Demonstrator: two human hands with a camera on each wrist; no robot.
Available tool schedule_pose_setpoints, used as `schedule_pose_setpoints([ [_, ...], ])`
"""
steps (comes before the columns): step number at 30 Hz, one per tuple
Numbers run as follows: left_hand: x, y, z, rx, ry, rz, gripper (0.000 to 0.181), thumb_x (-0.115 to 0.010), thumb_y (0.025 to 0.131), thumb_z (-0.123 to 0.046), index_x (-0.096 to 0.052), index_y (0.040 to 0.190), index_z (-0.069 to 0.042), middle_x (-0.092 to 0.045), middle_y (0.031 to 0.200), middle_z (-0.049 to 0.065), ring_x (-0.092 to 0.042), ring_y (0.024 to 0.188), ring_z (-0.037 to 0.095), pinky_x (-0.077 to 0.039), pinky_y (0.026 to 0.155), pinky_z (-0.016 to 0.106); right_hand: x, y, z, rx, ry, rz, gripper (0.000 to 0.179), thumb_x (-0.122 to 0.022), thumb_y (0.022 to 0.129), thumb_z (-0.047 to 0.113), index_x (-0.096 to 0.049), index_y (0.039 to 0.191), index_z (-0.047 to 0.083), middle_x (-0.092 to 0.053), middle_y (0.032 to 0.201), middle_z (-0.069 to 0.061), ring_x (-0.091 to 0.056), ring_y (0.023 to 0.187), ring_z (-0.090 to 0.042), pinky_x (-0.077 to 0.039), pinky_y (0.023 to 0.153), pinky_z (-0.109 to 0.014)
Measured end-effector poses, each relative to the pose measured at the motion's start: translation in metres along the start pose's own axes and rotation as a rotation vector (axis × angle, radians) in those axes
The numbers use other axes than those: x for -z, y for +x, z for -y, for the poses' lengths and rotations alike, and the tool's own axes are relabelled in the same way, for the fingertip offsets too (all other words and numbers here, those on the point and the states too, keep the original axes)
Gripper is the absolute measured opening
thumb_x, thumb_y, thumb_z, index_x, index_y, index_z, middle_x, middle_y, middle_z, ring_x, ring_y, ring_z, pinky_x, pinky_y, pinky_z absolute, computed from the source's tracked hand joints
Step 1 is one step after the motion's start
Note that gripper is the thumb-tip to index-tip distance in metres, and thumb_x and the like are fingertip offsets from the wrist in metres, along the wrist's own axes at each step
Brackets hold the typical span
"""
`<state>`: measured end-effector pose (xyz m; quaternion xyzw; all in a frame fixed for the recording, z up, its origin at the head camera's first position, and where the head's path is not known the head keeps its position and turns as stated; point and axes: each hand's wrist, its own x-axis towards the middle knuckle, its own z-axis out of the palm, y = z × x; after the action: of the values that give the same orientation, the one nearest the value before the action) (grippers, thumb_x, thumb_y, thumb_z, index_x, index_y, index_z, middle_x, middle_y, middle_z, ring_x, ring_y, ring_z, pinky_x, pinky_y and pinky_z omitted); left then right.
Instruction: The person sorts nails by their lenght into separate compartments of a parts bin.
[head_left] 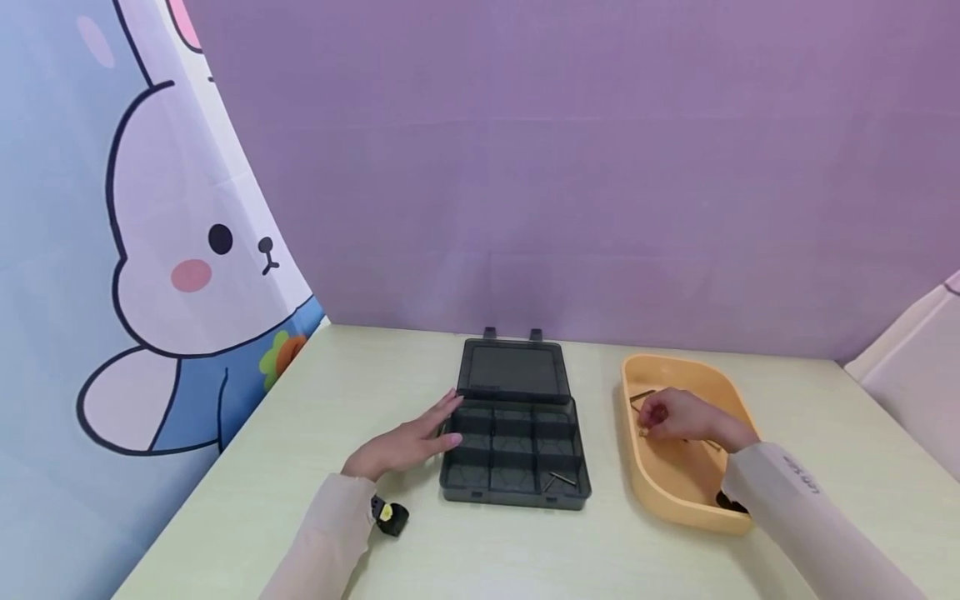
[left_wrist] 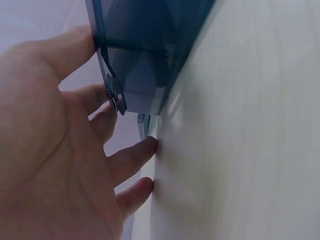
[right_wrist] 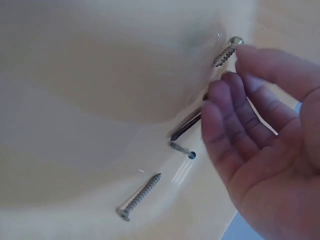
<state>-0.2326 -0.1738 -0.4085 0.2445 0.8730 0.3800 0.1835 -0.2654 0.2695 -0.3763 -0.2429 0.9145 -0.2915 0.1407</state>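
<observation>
My left hand (head_left: 405, 450) lies with spread fingers at the left side of a dark, see-through compartment box (head_left: 514, 502); its thumb and some fingers touch the edge. In the left wrist view the box wall (left_wrist: 135, 75) is close to the fingers, and two fingertips meet the tabletop. Two screws (head_left: 561, 479) lie in the box's front right compartment. My right hand (head_left: 678, 415) is inside an orange tray (head_left: 637, 475), its thumb and finger pinching a metal screw (right_wrist: 227, 52). Below it another screw (right_wrist: 140, 197) and a dark, nail-like piece (right_wrist: 186, 125) lie in the tray.
The box's hinged lid (head_left: 514, 369) is laid back behind it, with two latches at the far edge. A purple cloth (head_left: 562, 208) hangs behind the pale table (head_left: 360, 375). A cloth with a cartoon rabbit (head_left: 180, 208) hangs on the left.
</observation>
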Motion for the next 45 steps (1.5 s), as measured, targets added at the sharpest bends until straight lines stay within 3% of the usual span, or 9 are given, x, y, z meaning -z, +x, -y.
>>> schedule_pose_setpoints([
  [6, 0.001, 0.000, -0.001, 0.009, 0.000, 0.002, 0.070, -0.044, 0.099, -0.048, -0.009, 0.155, -0.025, 0.006, 0.162, -0.001, -0.007, 0.148, 0.032, -0.018, 0.114, 0.058, -0.001, 0.002, -0.001, -0.028, 0.123, 0.032, 0.027, -0.070, 0.067, -0.005, -0.061, 0.093, -0.006, -0.061, 0.084, -0.009, -0.050, 0.073, -0.012, -0.043, 0.058, -0.020],
  [18, 0.003, 0.003, 0.004, -0.005, -0.006, -0.001, 0.072, -0.044, 0.098, -0.049, -0.008, 0.155, -0.023, 0.006, 0.162, 0.001, -0.005, 0.148, 0.032, -0.017, 0.113, 0.059, 0.003, 0.005, 0.000, -0.060, 0.163, 0.058, 0.026, -0.065, 0.065, -0.010, -0.062, 0.091, -0.009, -0.061, 0.080, -0.010, -0.052, 0.071, -0.011, -0.044, 0.058, -0.019],
  [27, 0.002, 0.003, 0.001, 0.000, -0.004, -0.005, 0.072, -0.044, 0.099, -0.048, -0.008, 0.155, -0.023, 0.005, 0.162, 0.001, -0.006, 0.148, 0.031, -0.018, 0.114, 0.058, 0.012, 0.000, 0.004, -0.046, 0.202, 0.003, 0.028, -0.066, 0.070, -0.006, -0.062, 0.097, -0.013, -0.065, 0.088, -0.014, -0.056, 0.078, -0.012, -0.049, 0.063, -0.021],
  [37, 0.003, 0.004, 0.001, 0.018, 0.011, -0.019, 0.071, -0.045, 0.099, -0.046, -0.008, 0.155, -0.024, 0.005, 0.162, -0.003, -0.006, 0.148, 0.029, -0.017, 0.115, 0.057, 0.025, -0.006, 0.026, -0.062, 0.204, -0.037, 0.026, -0.066, 0.075, -0.005, -0.060, 0.098, -0.012, -0.064, 0.090, -0.016, -0.059, 0.079, -0.014, -0.054, 0.065, -0.030],
  [45, 0.003, 0.003, 0.001, 0.014, 0.016, -0.016, 0.071, -0.044, 0.099, -0.048, -0.008, 0.155, -0.024, 0.005, 0.162, -0.001, -0.007, 0.148, 0.031, -0.018, 0.114, 0.059, 0.034, -0.010, 0.039, -0.085, 0.182, -0.062, 0.023, -0.066, 0.077, -0.005, -0.060, 0.098, -0.011, -0.063, 0.092, -0.016, -0.061, 0.080, -0.013, -0.054, 0.068, -0.029],
])
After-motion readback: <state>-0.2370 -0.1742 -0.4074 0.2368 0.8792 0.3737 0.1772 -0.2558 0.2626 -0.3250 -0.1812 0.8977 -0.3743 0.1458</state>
